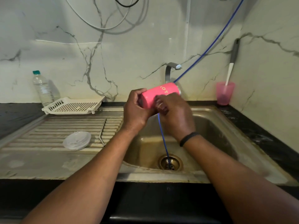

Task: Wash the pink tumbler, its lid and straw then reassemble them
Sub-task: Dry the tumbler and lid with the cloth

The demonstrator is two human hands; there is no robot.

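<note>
The pink tumbler (157, 94) lies on its side in the air above the sink basin (215, 126), just below the tap (172, 68). My left hand (137, 110) grips its open end at the left. My right hand (176, 113) wraps its fingers over the tumbler's body from the right. The clear lid (76, 140) lies flat on the ribbed drainboard (48, 126) to the left. The bent metal straw (102, 132) lies next to the lid on the drainboard.
A thin blue hose (163, 139) runs from the wall down past my hands into the drain (170, 162). A white perforated tray (72, 105) and a water bottle (42, 89) stand at back left. A pink cup (224, 93) holding a brush stands at back right.
</note>
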